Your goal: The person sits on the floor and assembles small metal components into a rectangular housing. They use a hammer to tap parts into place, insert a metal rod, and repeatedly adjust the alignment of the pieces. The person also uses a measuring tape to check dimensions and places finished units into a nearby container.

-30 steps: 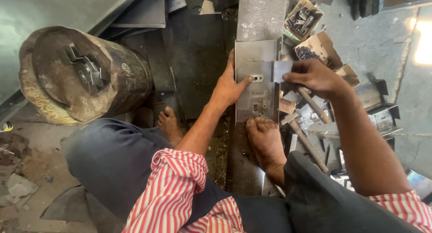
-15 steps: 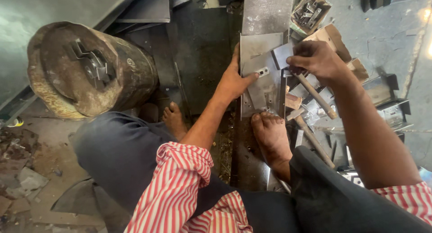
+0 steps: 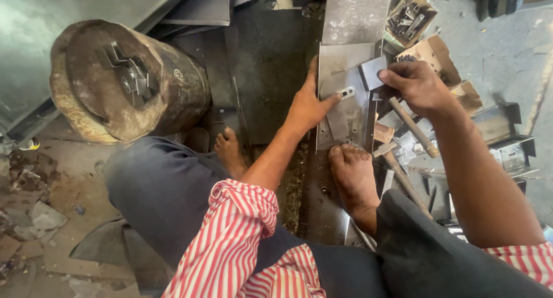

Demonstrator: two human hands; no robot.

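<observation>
My left hand presses flat on the left edge of a grey sheet-metal piece lying on a long steel plate; its thumb touches a small slotted metal tab. My right hand pinches a small square metal plate at the sheet's upper right corner. My bare right foot rests just below the sheet, its toes at the lower edge. My left foot sits further left on the dark floor.
A rusty drum with metal brackets on top stands at left. Cardboard boxes of small metal parts and wooden-handled hammers lie at right, with folded metal pieces beyond. Rubble litters the floor at left.
The view has shifted slightly. My right hand has carried the small square plate down a little onto the sheet's corner; my left hand keeps pressing the sheet.
</observation>
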